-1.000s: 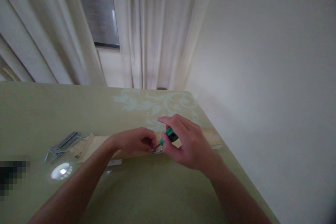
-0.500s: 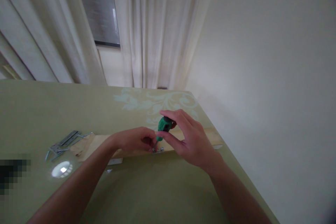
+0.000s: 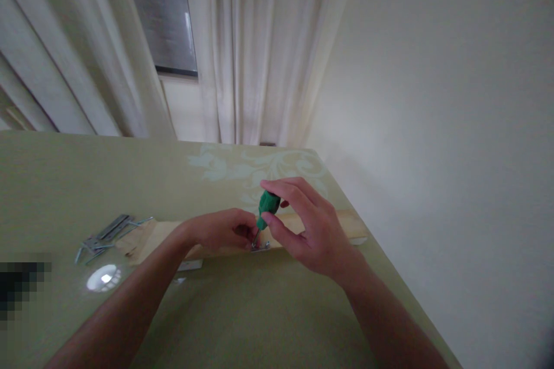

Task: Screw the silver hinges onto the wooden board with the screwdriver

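Observation:
My right hand (image 3: 305, 225) is closed around the green and black handle of a screwdriver (image 3: 268, 204). The tool tilts slightly, and its short metal shaft points down at a small metal bracket (image 3: 261, 249) on the near edge of a wooden board (image 3: 294, 223). My left hand (image 3: 229, 229) lies over the board, its fingers pinched together right beside the screwdriver tip. What those fingers hold, perhaps a small metal part, is too small to make out. A shiny screw-like piece (image 3: 267, 245) shows on the bracket, just right of the tip.
Metal brackets and rods (image 3: 110, 233) lie in a pile at the board's left end, near crumpled brown paper (image 3: 136, 239). The green table (image 3: 242, 311) ends at a pale wall (image 3: 454, 127) on the right. Curtains (image 3: 251, 46) hang behind it.
The screwdriver handle has turned a little in my right hand, and my right fingers have shifted slightly to the left. My left hand stays in place at the tip.

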`<control>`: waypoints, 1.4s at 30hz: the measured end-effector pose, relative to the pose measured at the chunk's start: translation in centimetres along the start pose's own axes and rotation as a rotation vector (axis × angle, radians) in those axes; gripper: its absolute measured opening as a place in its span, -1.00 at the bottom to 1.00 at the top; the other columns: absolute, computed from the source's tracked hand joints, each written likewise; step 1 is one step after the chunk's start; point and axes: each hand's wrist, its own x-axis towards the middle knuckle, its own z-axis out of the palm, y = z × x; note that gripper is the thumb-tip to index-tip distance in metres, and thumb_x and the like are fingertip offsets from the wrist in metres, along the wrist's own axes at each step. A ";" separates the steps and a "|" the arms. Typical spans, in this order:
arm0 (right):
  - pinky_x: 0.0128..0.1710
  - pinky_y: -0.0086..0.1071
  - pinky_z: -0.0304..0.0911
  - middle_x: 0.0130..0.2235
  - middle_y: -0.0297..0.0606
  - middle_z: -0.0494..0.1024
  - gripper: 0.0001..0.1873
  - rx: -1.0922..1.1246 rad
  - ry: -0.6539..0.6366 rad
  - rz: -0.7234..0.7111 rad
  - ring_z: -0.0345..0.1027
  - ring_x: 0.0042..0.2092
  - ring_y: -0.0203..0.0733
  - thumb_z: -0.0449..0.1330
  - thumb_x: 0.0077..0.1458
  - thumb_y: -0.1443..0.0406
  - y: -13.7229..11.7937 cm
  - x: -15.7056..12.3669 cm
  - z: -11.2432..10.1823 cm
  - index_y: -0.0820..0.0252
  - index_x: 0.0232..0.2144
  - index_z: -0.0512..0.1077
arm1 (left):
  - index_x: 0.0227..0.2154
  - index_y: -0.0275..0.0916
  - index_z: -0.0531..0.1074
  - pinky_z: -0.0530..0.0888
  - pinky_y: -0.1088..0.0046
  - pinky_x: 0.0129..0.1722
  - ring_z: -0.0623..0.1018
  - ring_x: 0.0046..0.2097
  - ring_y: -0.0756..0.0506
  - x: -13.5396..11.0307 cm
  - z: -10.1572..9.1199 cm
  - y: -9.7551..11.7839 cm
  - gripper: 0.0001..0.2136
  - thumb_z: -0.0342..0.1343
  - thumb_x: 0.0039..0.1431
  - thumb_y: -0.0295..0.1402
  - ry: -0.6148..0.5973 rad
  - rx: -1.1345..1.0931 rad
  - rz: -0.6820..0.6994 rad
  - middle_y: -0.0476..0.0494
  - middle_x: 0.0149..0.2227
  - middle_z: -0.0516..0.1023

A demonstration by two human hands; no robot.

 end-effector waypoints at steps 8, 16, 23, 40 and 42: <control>0.19 -0.13 0.50 0.12 -0.16 0.57 -0.50 0.003 0.035 -0.022 0.50 0.16 -0.11 0.19 0.40 0.39 -0.2 0.0 0.2 -0.03 0.31 0.37 | -0.34 -0.22 0.50 0.37 0.49 -0.25 0.45 -0.26 -0.06 -0.1 0.0 0.0 -0.94 0.16 0.12 -0.43 -0.011 0.002 -0.002 0.03 -0.34 0.53; 0.03 -0.20 0.54 0.01 -0.15 0.54 -0.63 -0.025 0.120 -0.014 0.50 0.04 -0.13 0.32 0.36 0.29 0.1 0.0 0.6 0.01 0.17 0.49 | -0.32 -0.23 0.51 0.39 0.46 -0.22 0.48 -0.24 -0.08 0.0 0.0 0.1 -0.92 0.14 0.13 -0.43 0.011 0.044 0.003 0.00 -0.33 0.52; 0.12 -0.15 0.50 0.15 -0.12 0.56 -0.50 0.062 0.082 -0.016 0.46 0.19 -0.07 0.27 0.33 0.38 0.1 -0.1 0.9 0.04 0.27 0.39 | -0.36 -0.24 0.47 0.38 0.46 -0.23 0.46 -0.25 -0.08 0.0 -0.1 0.0 -0.96 0.15 0.14 -0.40 0.027 0.081 -0.012 -0.01 -0.35 0.51; 0.04 -0.24 0.54 -0.01 -0.19 0.60 -0.59 0.067 0.179 -0.030 0.51 0.02 -0.17 0.35 0.30 0.38 0.4 0.0 1.4 0.05 0.17 0.51 | -0.26 -0.22 0.57 0.39 0.49 -0.24 0.48 -0.26 -0.04 0.1 -0.1 -0.3 -0.90 0.18 0.20 -0.45 -0.017 0.097 0.045 0.03 -0.34 0.53; 0.10 -0.19 0.52 0.05 -0.18 0.62 -0.53 0.087 0.140 -0.043 0.51 0.09 -0.14 0.27 0.32 0.43 0.4 0.0 1.4 0.06 0.23 0.45 | -0.26 -0.24 0.59 0.40 0.50 -0.26 0.47 -0.28 -0.04 0.1 -0.1 -0.4 -0.90 0.22 0.16 -0.44 -0.017 0.066 0.038 0.03 -0.36 0.53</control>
